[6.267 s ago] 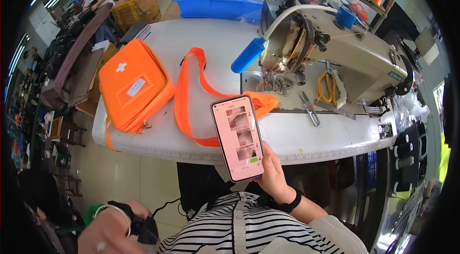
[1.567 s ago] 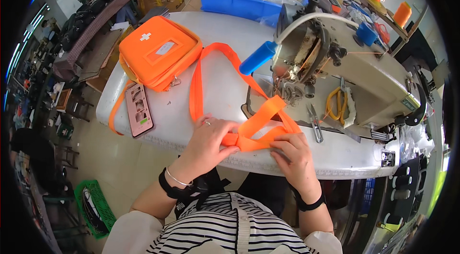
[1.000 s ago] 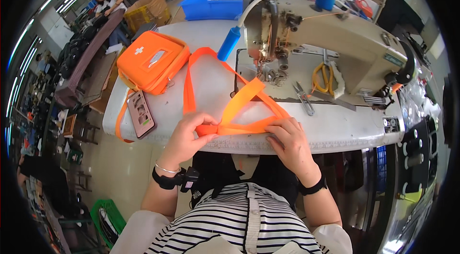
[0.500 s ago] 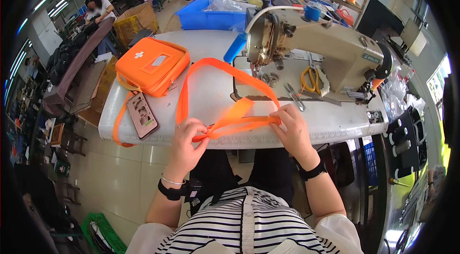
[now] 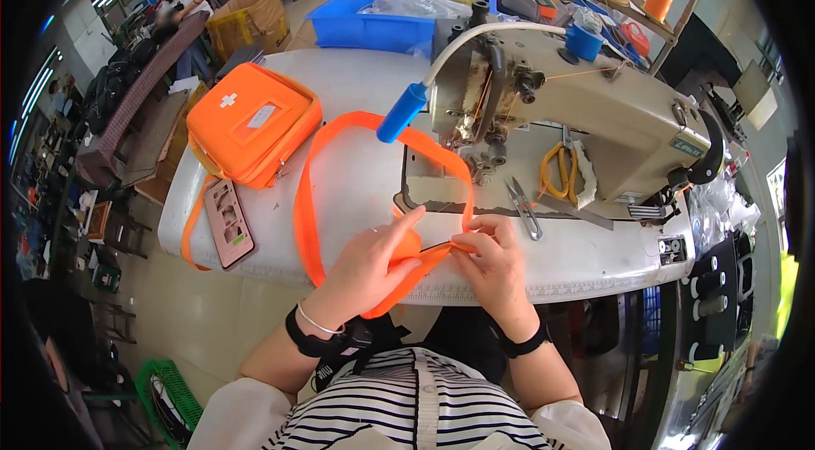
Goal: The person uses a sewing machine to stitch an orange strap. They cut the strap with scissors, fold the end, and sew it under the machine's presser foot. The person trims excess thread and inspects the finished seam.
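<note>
An orange strap (image 5: 308,225) forms a big loop on the sewing table (image 5: 560,267), its folded lower part between my two hands near the front edge. My left hand (image 5: 369,267) is closed on the strap, index finger stretched over it. My right hand (image 5: 488,272) pinches the strap by a darker strip along it. An orange zippered bag (image 5: 246,132) with a white cross lies left, beside a phone (image 5: 229,221) with a lit screen. Behind my hands stands the sewing machine (image 5: 577,102); silver thread snips (image 5: 524,208) and yellow-handled scissors (image 5: 553,170) lie by its bed.
A blue tray (image 5: 365,30) of plastic bags sits behind the table. Orange thread cones (image 5: 659,0) stand back right; spools (image 5: 706,284) hang at right. A co-worker (image 5: 182,4) works at a bench upper left, near cartons (image 5: 250,21). A green basket (image 5: 165,390) is low left.
The phone was in my right hand earlier and now lies left of the strap. Since a half second ago, my hands have come closer together and the strap's lower part hangs over the edge.
</note>
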Demonstrator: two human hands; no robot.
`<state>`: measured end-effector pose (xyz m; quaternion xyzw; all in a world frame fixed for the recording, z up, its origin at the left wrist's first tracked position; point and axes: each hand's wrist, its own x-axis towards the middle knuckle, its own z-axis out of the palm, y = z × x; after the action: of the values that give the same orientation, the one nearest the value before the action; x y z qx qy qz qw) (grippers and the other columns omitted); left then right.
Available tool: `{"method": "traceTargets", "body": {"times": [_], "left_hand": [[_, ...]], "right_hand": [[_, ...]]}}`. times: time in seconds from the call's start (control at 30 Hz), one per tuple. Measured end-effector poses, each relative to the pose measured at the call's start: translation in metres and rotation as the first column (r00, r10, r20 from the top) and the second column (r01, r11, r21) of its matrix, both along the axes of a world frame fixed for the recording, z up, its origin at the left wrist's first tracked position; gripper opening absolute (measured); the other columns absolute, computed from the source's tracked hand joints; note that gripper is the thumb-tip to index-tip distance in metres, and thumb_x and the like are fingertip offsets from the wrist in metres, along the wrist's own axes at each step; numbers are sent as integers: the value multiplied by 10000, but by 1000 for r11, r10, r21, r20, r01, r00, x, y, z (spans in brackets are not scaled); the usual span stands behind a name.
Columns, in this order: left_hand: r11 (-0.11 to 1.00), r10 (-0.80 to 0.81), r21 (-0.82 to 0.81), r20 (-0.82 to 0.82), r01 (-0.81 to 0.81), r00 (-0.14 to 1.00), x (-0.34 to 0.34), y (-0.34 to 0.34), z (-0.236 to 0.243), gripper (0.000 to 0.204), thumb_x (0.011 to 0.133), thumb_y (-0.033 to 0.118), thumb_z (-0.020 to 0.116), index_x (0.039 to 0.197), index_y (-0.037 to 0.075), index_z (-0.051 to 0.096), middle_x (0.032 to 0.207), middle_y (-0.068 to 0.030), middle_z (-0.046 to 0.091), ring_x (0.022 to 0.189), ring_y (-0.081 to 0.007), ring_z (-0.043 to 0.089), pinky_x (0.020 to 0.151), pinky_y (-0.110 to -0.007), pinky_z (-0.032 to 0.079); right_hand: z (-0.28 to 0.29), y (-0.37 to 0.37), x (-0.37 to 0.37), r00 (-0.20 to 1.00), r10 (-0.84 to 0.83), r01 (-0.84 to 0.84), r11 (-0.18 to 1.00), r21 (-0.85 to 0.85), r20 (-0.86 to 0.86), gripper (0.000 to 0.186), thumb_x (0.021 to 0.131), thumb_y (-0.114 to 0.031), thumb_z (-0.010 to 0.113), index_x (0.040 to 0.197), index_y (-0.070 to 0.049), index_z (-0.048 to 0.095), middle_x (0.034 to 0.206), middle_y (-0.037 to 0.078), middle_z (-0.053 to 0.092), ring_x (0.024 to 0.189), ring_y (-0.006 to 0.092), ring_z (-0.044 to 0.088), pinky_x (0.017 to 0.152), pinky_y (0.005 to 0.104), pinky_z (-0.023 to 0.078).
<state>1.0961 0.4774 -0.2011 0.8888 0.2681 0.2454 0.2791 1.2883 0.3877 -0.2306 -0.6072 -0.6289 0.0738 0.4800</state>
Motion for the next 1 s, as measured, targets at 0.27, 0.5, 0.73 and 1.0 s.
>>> {"method": "traceTargets", "body": {"times": [0.27, 0.5, 0.73, 1.0], "left_hand": [[990, -104, -73, 170, 118, 980, 12, 15, -6, 445, 815, -30, 604, 1243, 85, 575, 1093, -112, 653, 919, -289, 624, 782, -363, 503], [985, -171, -7, 111, 172, 979, 8, 20, -4, 452, 796, -65, 596, 1207, 118, 630, 732, -66, 526, 657, -229, 487, 583, -330, 403], [981, -192, -19, 76, 194, 978, -2, 20, -2, 479, 785, -63, 608, 1226, 124, 617, 775, -72, 571, 678, -230, 526, 608, -333, 428], [889, -76, -426, 221, 166, 972, 1, 19, 4, 422, 873, -30, 553, 1291, 16, 520, 1208, -98, 624, 1066, -174, 610, 948, -306, 455]], "right_hand": [[18, -8, 17, 966, -75, 1, 958, -286, -247, 508, 761, -12, 727, 1226, -33, 523, 1067, 102, 558, 861, 176, 591, 692, 267, 511], [20, 4, 17, 480, 26, -345, 925, -162, -877, 353, 884, 64, 558, 1225, 9, 485, 1075, 98, 617, 979, 142, 594, 772, 271, 513], [0, 8, 9, 424, 116, -294, 956, -16, -898, 286, 893, 63, 547, 1174, 12, 553, 1131, 79, 601, 1004, 125, 586, 855, 256, 490], [3, 8, -1, 498, 98, -254, 967, -37, -862, 190, 889, 36, 587, 1075, 10, 616, 1056, 59, 631, 964, 118, 607, 833, 253, 488]]}}
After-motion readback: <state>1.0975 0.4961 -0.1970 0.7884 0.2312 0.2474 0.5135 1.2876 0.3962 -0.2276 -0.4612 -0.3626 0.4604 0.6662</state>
